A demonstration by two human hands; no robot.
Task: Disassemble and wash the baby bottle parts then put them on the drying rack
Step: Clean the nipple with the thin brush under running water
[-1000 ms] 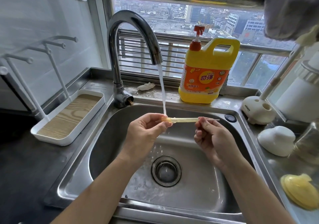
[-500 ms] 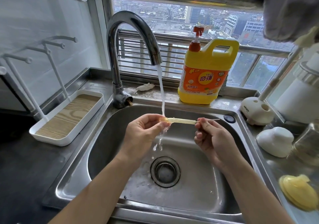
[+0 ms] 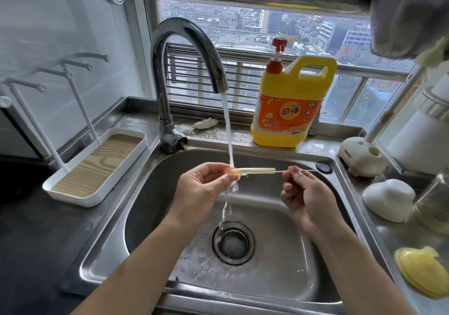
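a translucent yellowish tube [image 3: 252,170] is held level over the sink [image 3: 158,193], at 12 o'clock from the drain [image 3: 233,242]. its left end is pinched between thumb and fingers of the left hand [image 3: 201,188], directly under the water stream [image 3: 228,132] from the faucet [image 3: 184,47]. a thin wire [image 3: 279,172] protrudes from the right end of the tube and is pinched by the curled fingertips of the right hand [image 3: 306,193]. the hands are kept apart, at 9 and 3 o'clock of the tube. the drying rack [image 3: 75,199], a white tray with upright pegs, is located on the counter at 9 o'clock of the sink. a yellow detergent jug [image 3: 291,106] is located on the ledge at 1 o'clock. a yellow bottle part [image 3: 420,273] is seen on the counter at 4 o'clock, and a white dome-shaped item [image 3: 386,200] at 3 o'clock.
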